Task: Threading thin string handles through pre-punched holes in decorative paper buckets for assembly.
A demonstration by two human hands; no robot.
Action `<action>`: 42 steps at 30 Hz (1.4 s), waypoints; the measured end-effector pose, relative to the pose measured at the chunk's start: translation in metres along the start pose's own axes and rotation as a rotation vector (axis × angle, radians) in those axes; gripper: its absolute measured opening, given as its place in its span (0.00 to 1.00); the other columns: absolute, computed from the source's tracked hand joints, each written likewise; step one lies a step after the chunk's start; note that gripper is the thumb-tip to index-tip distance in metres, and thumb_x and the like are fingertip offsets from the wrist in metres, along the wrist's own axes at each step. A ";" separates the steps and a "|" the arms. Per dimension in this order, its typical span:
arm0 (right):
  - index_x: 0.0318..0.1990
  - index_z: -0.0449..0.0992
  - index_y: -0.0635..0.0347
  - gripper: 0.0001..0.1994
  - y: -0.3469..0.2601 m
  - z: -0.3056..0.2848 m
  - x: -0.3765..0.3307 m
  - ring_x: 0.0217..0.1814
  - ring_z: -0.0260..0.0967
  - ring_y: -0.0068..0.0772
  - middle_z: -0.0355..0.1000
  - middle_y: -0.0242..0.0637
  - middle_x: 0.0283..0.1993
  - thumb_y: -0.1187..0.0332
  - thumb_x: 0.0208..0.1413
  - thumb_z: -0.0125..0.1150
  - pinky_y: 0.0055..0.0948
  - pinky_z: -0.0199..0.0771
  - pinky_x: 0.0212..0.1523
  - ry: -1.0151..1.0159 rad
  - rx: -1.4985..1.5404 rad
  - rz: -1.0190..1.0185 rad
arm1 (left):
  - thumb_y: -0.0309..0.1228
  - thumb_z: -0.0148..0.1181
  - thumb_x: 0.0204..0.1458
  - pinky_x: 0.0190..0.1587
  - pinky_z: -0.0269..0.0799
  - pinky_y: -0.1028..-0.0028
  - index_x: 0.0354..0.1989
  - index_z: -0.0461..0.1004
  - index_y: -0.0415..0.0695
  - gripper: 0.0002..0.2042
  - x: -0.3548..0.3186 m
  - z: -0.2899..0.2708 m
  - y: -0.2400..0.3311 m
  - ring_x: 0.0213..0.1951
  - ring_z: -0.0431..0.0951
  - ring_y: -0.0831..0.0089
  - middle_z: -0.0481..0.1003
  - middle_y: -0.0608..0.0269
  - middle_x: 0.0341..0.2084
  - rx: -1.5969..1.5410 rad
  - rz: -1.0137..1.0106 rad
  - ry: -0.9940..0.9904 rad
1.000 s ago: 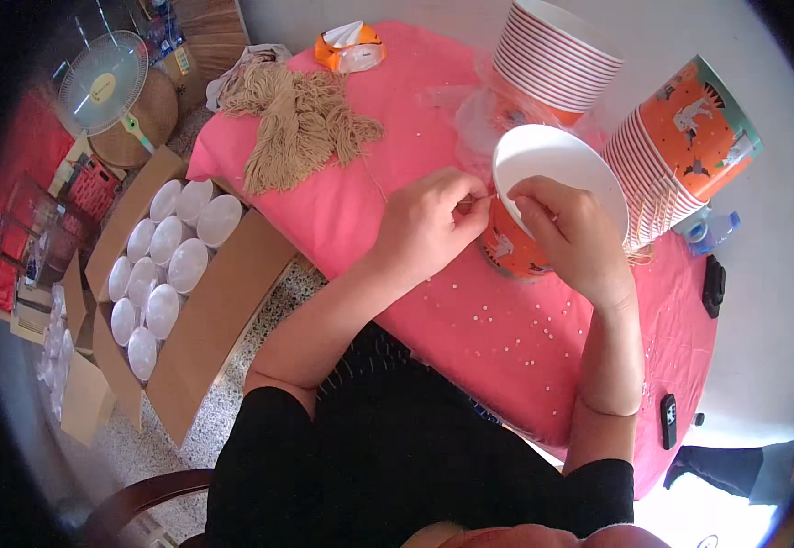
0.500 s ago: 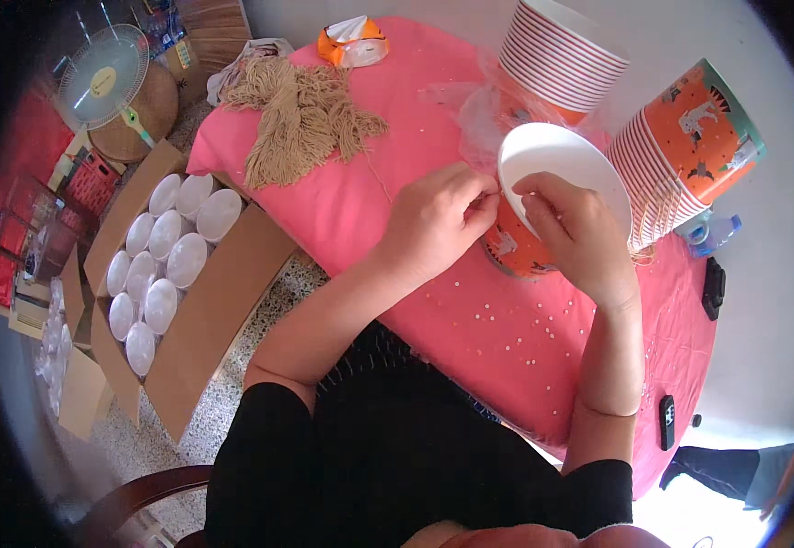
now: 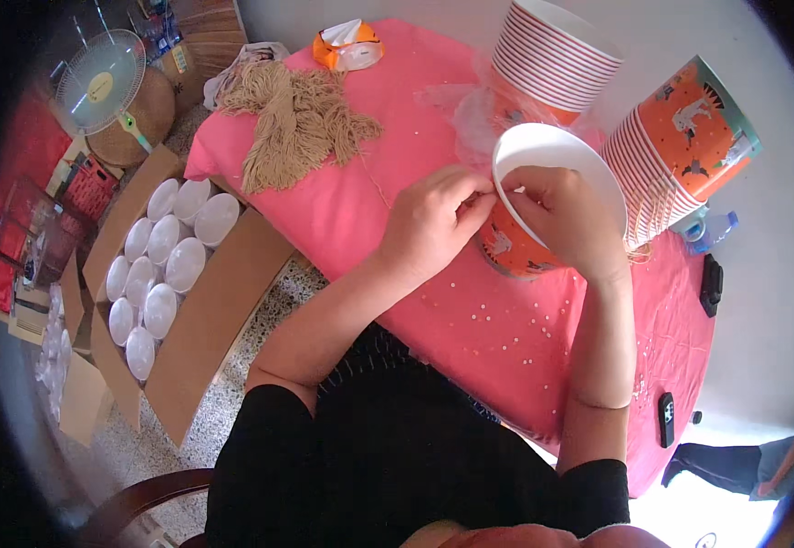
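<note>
An orange paper bucket [image 3: 513, 245] with a white inside and printed animal figures stands before me on the pink-covered table. My left hand [image 3: 438, 219] is closed in a pinch against the outer wall, just under the rim on the left. My right hand [image 3: 568, 215] reaches over the bucket's mouth, its bent fingertips on the inner side of that same stretch of rim. Whatever lies between the fingertips is too small to make out. Tan strings [image 3: 645, 212] hang along a stack of nested orange buckets [image 3: 689, 123] to the right.
Another bucket stack [image 3: 552, 59] stands behind, by crumpled clear plastic [image 3: 474, 114]. A tan string bundle [image 3: 301, 119] and an orange-white tissue pack [image 3: 348, 46] lie at the far left. Small white discs [image 3: 506, 340] dot the pink tablecloth [image 3: 442, 320]. A carton [image 3: 219, 315] of clear cups sits left.
My right hand has dipped lower into the bucket's mouth, its fingertips moving left to the inside of the rim. My left hand keeps its pinch at the outer wall.
</note>
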State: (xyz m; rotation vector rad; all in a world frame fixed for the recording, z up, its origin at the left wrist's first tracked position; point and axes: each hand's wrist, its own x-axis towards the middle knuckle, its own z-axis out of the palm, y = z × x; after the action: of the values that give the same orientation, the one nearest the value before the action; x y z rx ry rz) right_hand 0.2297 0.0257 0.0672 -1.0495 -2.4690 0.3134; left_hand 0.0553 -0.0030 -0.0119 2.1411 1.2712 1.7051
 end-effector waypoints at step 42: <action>0.25 0.78 0.56 0.14 0.021 -0.121 -0.100 0.13 0.66 0.26 0.73 0.33 0.17 0.55 0.53 0.66 0.25 0.64 0.18 0.093 0.900 -0.905 | 0.22 0.46 0.61 0.53 0.74 0.63 0.59 0.67 0.35 0.17 -0.020 -0.059 0.000 0.55 0.75 0.55 0.73 0.47 0.54 -1.369 -0.431 -0.657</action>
State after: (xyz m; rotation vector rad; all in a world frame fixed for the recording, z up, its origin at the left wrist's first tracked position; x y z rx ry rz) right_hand 0.3616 -0.0282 0.1357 0.3989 -2.0510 0.8935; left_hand 0.0047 -0.0392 -0.0053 1.2096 0.1509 0.9636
